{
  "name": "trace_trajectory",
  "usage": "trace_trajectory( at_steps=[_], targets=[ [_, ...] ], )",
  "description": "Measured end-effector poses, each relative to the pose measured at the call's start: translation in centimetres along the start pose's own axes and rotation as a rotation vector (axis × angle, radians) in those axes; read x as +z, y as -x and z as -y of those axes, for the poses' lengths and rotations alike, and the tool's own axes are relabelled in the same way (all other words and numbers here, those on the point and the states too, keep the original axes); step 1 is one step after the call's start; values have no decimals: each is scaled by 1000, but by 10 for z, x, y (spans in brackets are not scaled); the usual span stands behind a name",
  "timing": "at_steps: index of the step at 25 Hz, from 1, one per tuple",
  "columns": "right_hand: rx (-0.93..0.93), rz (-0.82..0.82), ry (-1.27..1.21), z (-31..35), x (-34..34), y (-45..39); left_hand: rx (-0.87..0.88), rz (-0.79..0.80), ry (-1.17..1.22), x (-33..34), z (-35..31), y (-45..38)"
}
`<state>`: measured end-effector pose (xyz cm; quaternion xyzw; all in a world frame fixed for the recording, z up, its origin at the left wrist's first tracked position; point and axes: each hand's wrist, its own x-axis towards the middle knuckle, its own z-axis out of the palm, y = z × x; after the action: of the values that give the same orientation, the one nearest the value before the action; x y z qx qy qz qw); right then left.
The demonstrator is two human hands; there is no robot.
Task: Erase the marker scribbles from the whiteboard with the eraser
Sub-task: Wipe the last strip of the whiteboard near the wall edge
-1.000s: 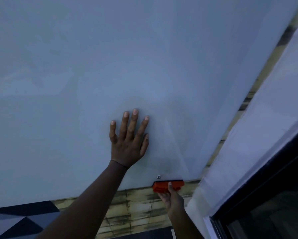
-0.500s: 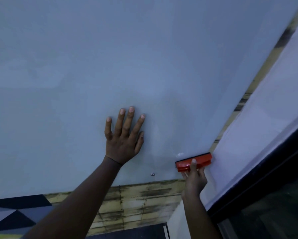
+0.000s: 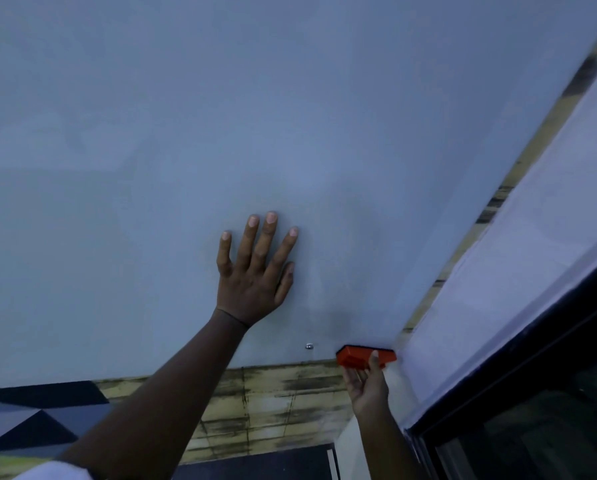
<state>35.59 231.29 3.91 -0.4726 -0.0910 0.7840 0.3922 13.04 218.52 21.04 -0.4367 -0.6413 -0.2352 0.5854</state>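
Pale grey-blue whiteboard (image 3: 221, 116) filled the view, no scribbles plainly visible, only a faint dark smudge near its lower right corner. Left hand (image 3: 254, 275) lay flat on it, fingers straight and spread. Further right, the right hand (image 3: 366, 381) pinched the orange eraser (image 3: 364, 356) at the bottom edge. Best, I judged, to keep the pad flat and sweep through that smudge.

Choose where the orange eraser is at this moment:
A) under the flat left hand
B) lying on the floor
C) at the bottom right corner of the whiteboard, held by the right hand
C: the orange eraser sits at the lower right corner of the whiteboard, pinched by the right hand.
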Motion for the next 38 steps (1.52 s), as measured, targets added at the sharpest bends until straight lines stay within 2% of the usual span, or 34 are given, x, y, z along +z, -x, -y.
trace_trajectory(
  at_steps=[2,5,9,13,18,20,24,27,31,38],
  targets=[
    [-158,-40,36,14,15,9,0,-5,-6,1,0,1],
    [-526,-33,96,33,49,39,1,-18,1,2,0,2],
    [-945,-24,423,26,83,90,-10,-17,29,1,0,2],
    [-1303,140,721,-9,96,117,-4,-2,30,1,1,3],
    [-1667,113,1179,-20,85,103,3,7,34,1,0,3],
    [-1726,104,1290,-13,82,107,4,5,37,0,0,3],
    [-1820,38,1211,38,106,132,6,6,46,0,0,2],
    [-1729,-40,1118,67,124,151,19,4,41,2,0,4],
    [-1640,-1,1103,51,128,173,16,38,27,-4,2,0],
    [-1695,-89,1186,53,115,209,2,254,200,-46,13,-8]
  ],
)
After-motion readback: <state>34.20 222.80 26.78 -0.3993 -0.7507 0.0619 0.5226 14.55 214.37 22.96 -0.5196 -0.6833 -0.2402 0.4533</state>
